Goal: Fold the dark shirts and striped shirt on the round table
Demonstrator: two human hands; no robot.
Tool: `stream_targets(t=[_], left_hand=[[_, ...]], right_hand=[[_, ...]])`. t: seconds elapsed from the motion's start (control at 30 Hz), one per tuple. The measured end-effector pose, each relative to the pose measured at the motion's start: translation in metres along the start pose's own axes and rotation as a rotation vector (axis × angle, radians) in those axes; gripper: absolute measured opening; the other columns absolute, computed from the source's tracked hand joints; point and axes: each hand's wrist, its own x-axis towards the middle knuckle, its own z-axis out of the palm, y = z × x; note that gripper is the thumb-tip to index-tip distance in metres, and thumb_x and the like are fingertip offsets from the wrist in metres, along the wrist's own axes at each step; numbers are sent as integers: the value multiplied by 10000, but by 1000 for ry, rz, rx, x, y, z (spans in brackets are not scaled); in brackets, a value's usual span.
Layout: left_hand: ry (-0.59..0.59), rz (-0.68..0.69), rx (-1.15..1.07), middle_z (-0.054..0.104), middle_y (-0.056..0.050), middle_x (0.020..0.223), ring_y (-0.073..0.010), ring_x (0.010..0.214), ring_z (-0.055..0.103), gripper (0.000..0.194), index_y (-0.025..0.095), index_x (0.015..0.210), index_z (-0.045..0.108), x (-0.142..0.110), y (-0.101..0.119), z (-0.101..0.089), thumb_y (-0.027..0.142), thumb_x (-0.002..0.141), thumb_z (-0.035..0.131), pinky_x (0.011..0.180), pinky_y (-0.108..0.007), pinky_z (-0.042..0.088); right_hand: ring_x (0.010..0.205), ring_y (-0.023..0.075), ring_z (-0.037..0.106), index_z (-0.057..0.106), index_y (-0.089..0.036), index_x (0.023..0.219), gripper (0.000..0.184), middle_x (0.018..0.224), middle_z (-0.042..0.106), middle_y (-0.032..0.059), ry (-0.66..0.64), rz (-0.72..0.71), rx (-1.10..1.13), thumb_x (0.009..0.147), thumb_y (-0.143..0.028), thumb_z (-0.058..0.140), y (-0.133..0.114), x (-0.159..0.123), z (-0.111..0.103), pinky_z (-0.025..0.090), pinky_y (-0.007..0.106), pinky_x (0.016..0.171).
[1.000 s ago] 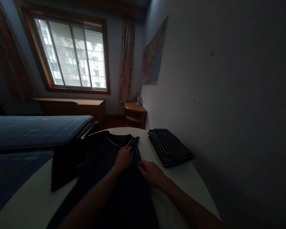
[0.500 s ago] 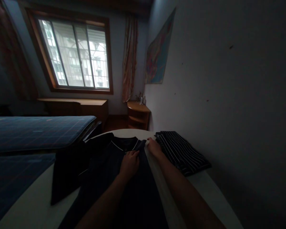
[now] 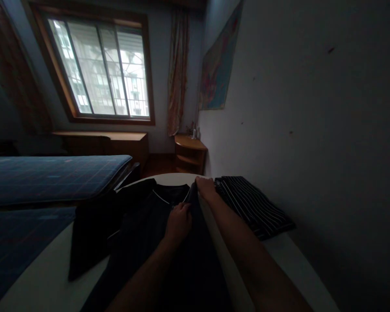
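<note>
A dark navy shirt (image 3: 143,234) with a white-trimmed collar lies spread on a pale round table (image 3: 48,277), its collar at the far side. One black sleeve reaches out to the left and hangs toward the table's edge. Just below the collar, my left hand (image 3: 178,222) is closed on the shirt front, fingers bent and pointing right. At the right shoulder my right hand (image 3: 205,187) pinches the cloth and holds it slightly raised. Close to the right of that hand lies a folded black-and-white striped garment (image 3: 253,206).
To the left stands a bed with a blue plaid mattress (image 3: 58,177). A wooden desk (image 3: 126,138) is under the window (image 3: 100,69), and a corner shelf (image 3: 190,143) stands at the back. The wall (image 3: 312,173) runs close along the right side.
My right hand has moved slightly left and up and taken hold of the shirt's right shoulder, lifting it a little. My left hand stays near the collar. The view has shifted slightly.
</note>
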Motion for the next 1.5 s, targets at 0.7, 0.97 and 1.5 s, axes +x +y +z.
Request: stream_targets(t=[0.7,0.97,1.5], left_hand=[[42,-58,-36,670,-119,1137,-229,1124,580,339,124,1140,666,0,-6,4,74,852,496,1019,-334,431],[68,-89,22,664,-124,1095,-244,1104,575,287,123,1096,676,-1,-5,3,132,847,534,1004,-342,428],[-51,222,117,603,-76,1186,-250,1159,517,243,218,1074,676,-5,12,-14,131,908,521,1068,-408,366]], right_hand=[[1067,193,626,619,-178,1146,272,1180,657,106,-32,57,226,968,-180,414,-14,14,39,448,277,862],[1080,236,651,597,-133,1245,372,1194,672,174,-48,271,324,953,-304,442,-18,6,40,473,306,854],[1029,211,684,758,-200,1060,295,1098,750,83,-200,150,442,839,-266,574,8,-38,38,467,220,794]])
